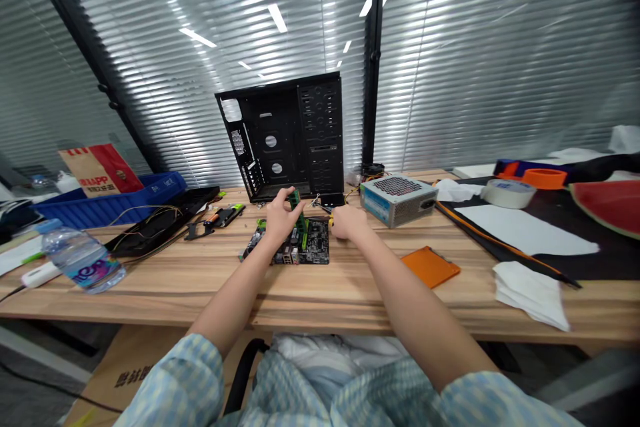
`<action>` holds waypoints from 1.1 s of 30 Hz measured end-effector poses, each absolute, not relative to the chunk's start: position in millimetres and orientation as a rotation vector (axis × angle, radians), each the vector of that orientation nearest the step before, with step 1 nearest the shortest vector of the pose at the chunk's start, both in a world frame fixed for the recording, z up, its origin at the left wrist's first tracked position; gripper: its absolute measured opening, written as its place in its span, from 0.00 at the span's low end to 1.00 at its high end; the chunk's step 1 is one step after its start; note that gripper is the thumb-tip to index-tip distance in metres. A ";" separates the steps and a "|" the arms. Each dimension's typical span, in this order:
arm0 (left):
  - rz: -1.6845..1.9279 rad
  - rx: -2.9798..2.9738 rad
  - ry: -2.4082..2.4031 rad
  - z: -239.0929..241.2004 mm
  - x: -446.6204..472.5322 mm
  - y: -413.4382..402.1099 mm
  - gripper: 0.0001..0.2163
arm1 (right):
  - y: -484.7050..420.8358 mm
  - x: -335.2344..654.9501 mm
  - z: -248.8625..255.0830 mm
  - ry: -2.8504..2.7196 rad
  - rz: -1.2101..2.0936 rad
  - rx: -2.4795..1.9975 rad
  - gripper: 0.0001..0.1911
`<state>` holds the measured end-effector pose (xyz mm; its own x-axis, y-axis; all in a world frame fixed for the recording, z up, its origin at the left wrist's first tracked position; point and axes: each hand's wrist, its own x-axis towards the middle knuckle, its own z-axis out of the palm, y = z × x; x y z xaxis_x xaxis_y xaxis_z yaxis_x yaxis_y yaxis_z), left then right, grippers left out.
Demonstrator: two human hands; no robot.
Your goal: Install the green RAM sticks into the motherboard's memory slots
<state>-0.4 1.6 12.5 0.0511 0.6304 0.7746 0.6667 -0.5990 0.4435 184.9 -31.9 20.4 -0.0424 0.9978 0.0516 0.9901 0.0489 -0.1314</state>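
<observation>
My left hand [281, 215] is closed, its thumb and fingers pinching a green RAM stick [299, 212]. The stick stands upright over the motherboard [318, 241], which lies flat on the desk; whether it sits in a slot I cannot tell. My right hand [349, 221] is a fist at the board's right edge. A small tool with yellow and dark parts [331, 219] pokes out of its left side, mostly hidden by the fingers. Behind both hands stands a black computer case [285, 140], open side towards me.
Right of my right hand sit a power supply [399, 200] and a flat orange piece [430, 267]. Farther right are a tape roll [509, 193] and tissues [531, 295]. At left are a water bottle [83, 259], a blue bin [150, 195] and a black panel [165, 220].
</observation>
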 end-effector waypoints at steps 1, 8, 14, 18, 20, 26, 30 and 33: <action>-1.625 -2.254 -1.393 12.7 -0.4 1.4 0.17 | -31.6 184.8 19.9 -2.179 0.092 -2.079 0.20; -1.622 -2.265 -1.399 13.0 -0.5 1.1 0.17 | -30.9 185.2 19.0 -2.174 0.102 -2.087 0.20; -1.624 -2.255 -1.403 11.8 -0.5 2.4 0.17 | -31.7 185.6 20.2 -2.194 0.101 -2.083 0.20; -1.620 -2.255 -1.403 11.5 -0.2 2.7 0.18 | -31.9 185.5 20.4 -2.208 0.108 -2.088 0.20; -1.619 -2.255 -1.400 11.3 -0.3 2.9 0.18 | -31.6 185.4 19.9 -2.208 0.115 -2.097 0.21; -1.623 -2.261 -1.399 10.0 -1.5 4.8 0.18 | -29.4 185.0 16.2 -2.181 0.141 -2.112 0.22; -1.629 -2.252 -1.402 9.5 -1.4 5.1 0.17 | -30.0 184.4 16.3 -2.184 0.151 -2.123 0.23; -1.620 -2.253 -1.412 9.8 -0.9 4.3 0.18 | -31.2 183.8 17.6 -2.198 0.146 -2.137 0.23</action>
